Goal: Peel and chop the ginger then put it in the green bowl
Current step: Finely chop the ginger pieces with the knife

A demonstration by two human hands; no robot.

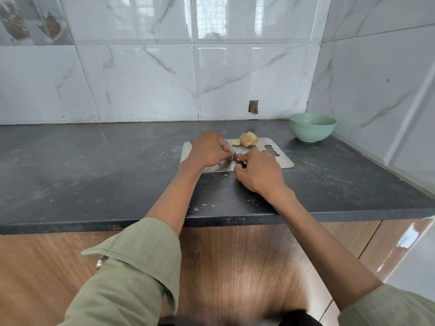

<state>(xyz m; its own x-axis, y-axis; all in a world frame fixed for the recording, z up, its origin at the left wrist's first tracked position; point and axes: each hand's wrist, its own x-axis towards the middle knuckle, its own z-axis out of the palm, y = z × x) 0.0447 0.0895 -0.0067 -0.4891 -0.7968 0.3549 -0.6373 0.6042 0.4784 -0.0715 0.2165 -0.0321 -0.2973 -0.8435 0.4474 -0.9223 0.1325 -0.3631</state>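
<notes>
**Cutting on the metal board**

The right hand (257,171) grips the knife (235,156) by its dark handle. The left hand (208,149) curls its fingers down by the blade, likely pinning a small bit to cut; that bit is hidden. More ginger (248,139) waits at the board's (282,161) far edge. The green bowl (312,127) sits near, ready for pieces.

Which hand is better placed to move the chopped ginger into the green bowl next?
Right, probably. The green bowl stands at the board's right end, on the right hand's side, though that hand grips the knife. The left hand lies farther away.
</notes>
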